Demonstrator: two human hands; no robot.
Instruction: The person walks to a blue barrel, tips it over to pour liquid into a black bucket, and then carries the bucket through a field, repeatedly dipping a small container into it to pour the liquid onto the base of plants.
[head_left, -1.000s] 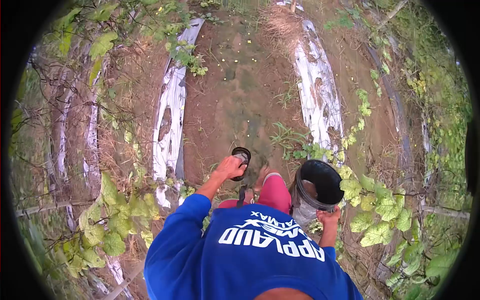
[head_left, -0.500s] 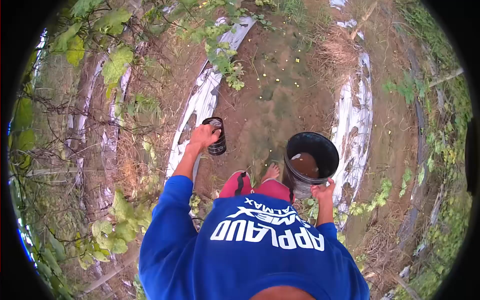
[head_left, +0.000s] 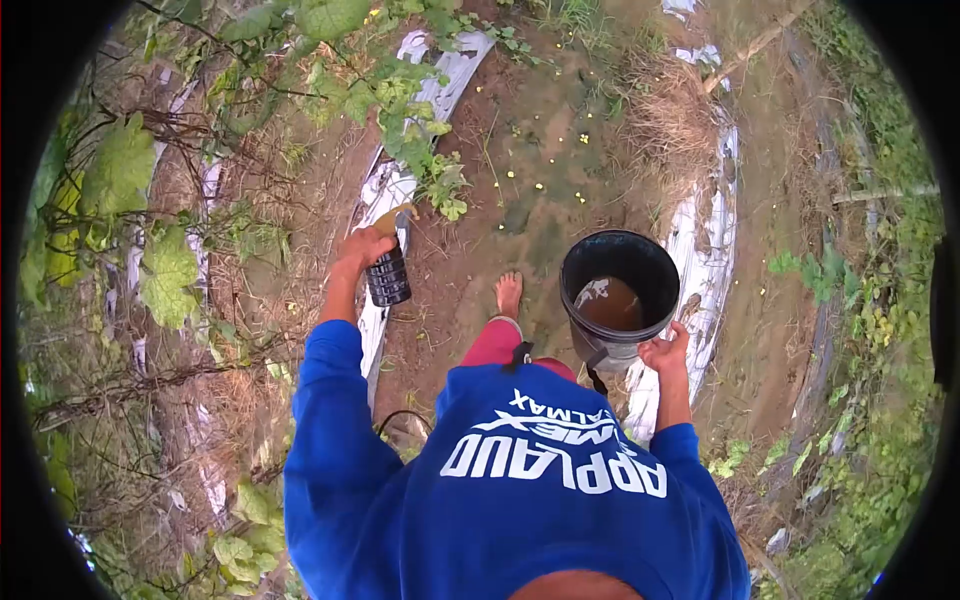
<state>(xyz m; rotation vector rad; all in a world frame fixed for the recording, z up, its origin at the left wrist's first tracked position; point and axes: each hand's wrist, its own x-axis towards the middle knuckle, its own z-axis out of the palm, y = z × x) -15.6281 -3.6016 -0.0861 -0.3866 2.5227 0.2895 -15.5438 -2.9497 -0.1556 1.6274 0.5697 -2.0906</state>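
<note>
My left hand (head_left: pixel 366 248) is closed around a black ribbed can (head_left: pixel 388 279), held out to the left above the white plastic strip. Brown liquid (head_left: pixel 397 217) spills from the can's top, which is tilted away from me. On the right, my right hand (head_left: pixel 666 349) is closed at the near right rim of a black bucket (head_left: pixel 622 250); the exact grip is partly hidden. Inside the bucket lies muddy brown water (head_left: pixel 612 306) with a pale reflection on it.
Torn white plastic strips (head_left: pixel 710 250) run along the beds on both sides of a dirt path (head_left: pixel 540 215). Leafy vines (head_left: pixel 170 275) hang at the left. Dry grass (head_left: pixel 675 105) is heaped on the right bed. My bare foot (head_left: pixel 509 292) is on the path.
My left hand has moved left with the can and tilted it, and liquid now pours out. My bare foot has stepped ahead on the path. The bucket has stayed at my right side.
</note>
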